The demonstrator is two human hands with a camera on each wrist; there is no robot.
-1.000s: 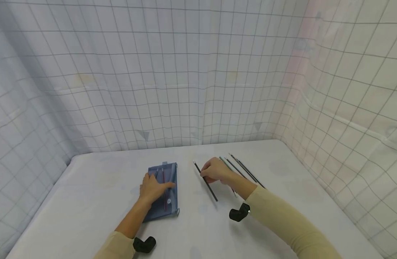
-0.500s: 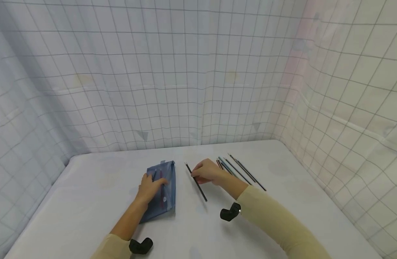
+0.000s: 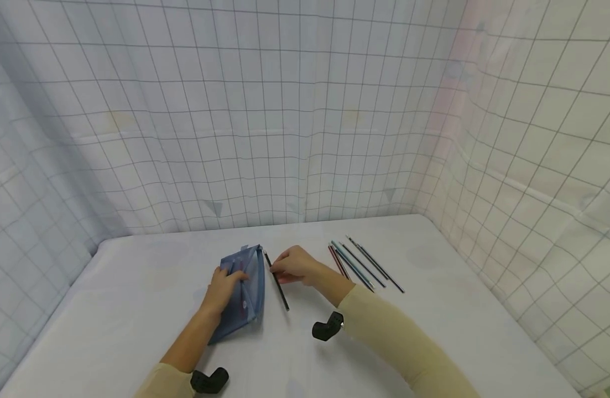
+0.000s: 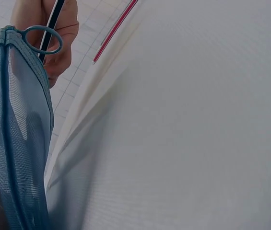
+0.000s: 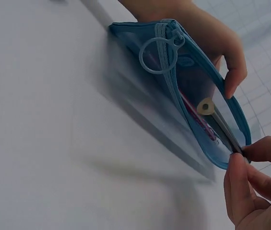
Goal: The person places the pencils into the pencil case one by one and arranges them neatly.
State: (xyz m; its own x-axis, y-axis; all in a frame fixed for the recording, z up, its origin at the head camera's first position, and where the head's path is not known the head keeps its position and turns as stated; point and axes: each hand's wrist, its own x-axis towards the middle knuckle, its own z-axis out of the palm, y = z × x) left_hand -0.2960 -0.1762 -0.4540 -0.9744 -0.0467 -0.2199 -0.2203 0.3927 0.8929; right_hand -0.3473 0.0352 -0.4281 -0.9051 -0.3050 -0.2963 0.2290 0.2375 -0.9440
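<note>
A blue see-through mesh pencil case (image 3: 254, 282) is tilted up from the table at its right side. My left hand (image 3: 222, 288) grips it, and in the right wrist view the left thumb (image 5: 234, 72) lies on the rim of its unzipped mouth. A reddish pencil (image 5: 195, 112) shows inside. With thumb and fingertips my right hand (image 3: 296, 265) pinches a dark pencil (image 3: 281, 292) along its length, close beside the mouth. That pencil's pale end (image 5: 205, 106) shows at the opening in the right wrist view; how far it reaches in I cannot tell.
Several loose pencils (image 3: 364, 265) lie in a loose group on the white table (image 3: 135, 309), to the right of my right hand. A ring zip pull (image 5: 158, 55) hangs at one end of the mouth. White gridded curtains (image 3: 265, 138) surround the table.
My right hand has carried the dark pencil leftward to the pencil case. My left hand has tilted the case's right side up, and its mouth now gapes.
</note>
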